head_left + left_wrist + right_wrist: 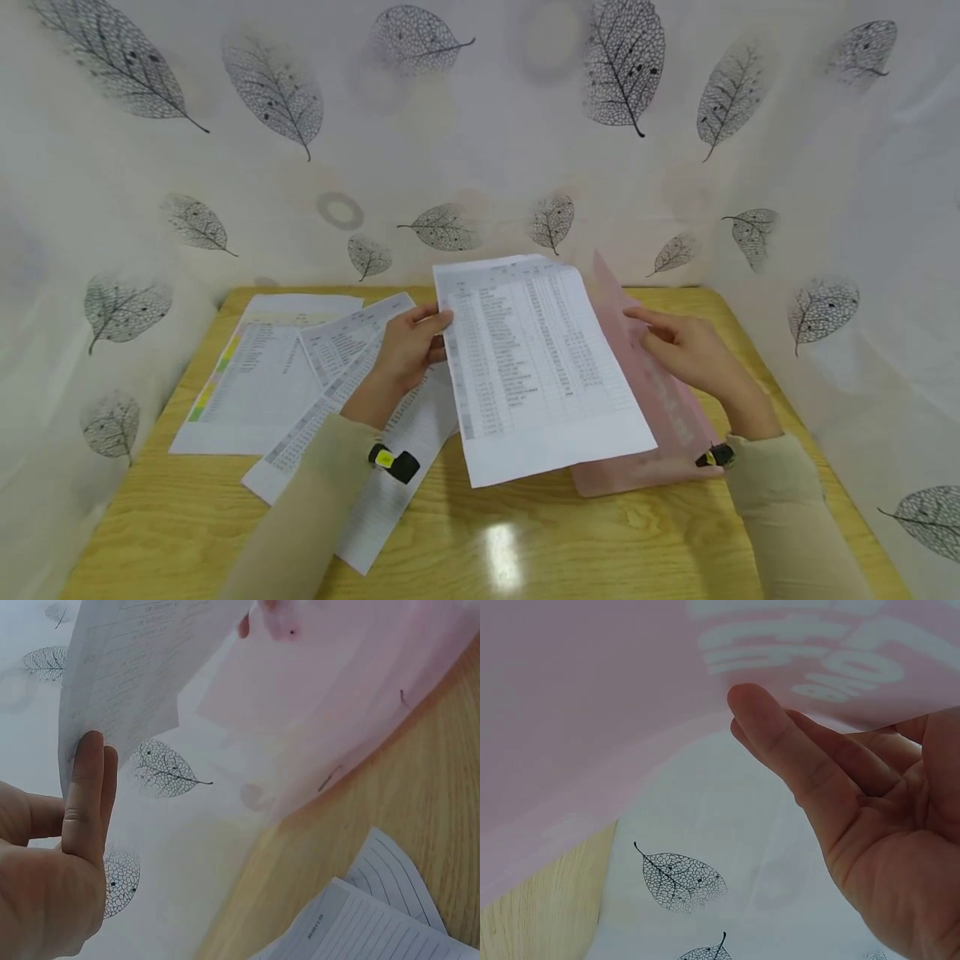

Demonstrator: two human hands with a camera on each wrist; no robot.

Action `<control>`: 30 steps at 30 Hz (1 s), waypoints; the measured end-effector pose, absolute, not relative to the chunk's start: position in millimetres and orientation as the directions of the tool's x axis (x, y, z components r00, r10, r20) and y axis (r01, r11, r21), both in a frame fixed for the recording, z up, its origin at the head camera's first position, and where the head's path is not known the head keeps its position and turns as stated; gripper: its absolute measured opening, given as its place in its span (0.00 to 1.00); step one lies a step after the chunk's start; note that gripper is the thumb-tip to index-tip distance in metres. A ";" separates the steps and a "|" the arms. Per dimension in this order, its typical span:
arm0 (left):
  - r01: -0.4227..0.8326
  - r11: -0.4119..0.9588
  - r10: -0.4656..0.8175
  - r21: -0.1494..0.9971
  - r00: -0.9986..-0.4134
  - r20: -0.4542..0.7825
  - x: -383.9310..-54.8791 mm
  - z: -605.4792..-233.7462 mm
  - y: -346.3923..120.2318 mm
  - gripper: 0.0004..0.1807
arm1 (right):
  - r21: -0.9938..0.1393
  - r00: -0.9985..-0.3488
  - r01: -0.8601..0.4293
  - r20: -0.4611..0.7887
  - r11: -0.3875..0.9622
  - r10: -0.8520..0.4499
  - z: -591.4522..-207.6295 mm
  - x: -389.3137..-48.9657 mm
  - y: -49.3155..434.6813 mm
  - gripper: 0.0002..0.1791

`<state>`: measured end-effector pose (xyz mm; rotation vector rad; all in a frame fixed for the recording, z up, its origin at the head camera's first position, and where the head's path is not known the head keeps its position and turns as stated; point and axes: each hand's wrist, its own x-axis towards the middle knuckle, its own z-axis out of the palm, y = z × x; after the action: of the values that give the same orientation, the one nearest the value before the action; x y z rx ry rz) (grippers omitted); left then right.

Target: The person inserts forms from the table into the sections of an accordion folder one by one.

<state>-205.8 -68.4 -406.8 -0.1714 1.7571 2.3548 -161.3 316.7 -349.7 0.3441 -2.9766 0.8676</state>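
Observation:
My left hand (408, 346) pinches the left edge of a white printed sheet (540, 358) covered in table rows, held tilted above the table. In the left wrist view, the thumb and fingers of the left hand (71, 847) lie on either side of the paper (135, 667). Behind the sheet and to its right is a pink folder (667, 417), partly covered by it. My right hand (693, 354) pinches the folder's right edge between thumb and fingers. White lettering, including "Love", shows on the pink folder (592, 720) in the right wrist view.
Other printed sheets (337, 417) overlap at the left of the wooden table (600, 542); the sheet farthest left (262, 400) has coloured strips along its edge. A curtain (480, 142) with a leaf pattern closes off the back and both sides.

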 end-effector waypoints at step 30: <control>-0.277 -0.301 0.127 0.913 -0.960 -0.249 -212.9 -402.8 -20.5 0.20 | -0.543 -0.972 -0.229 0.085 0.808 -0.218 -345.4 -163.1 311.2 0.22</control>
<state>-212.9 -20.5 -402.8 -0.1886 1.6825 2.3421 -163.1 311.2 -345.4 0.3665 -2.9689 0.8959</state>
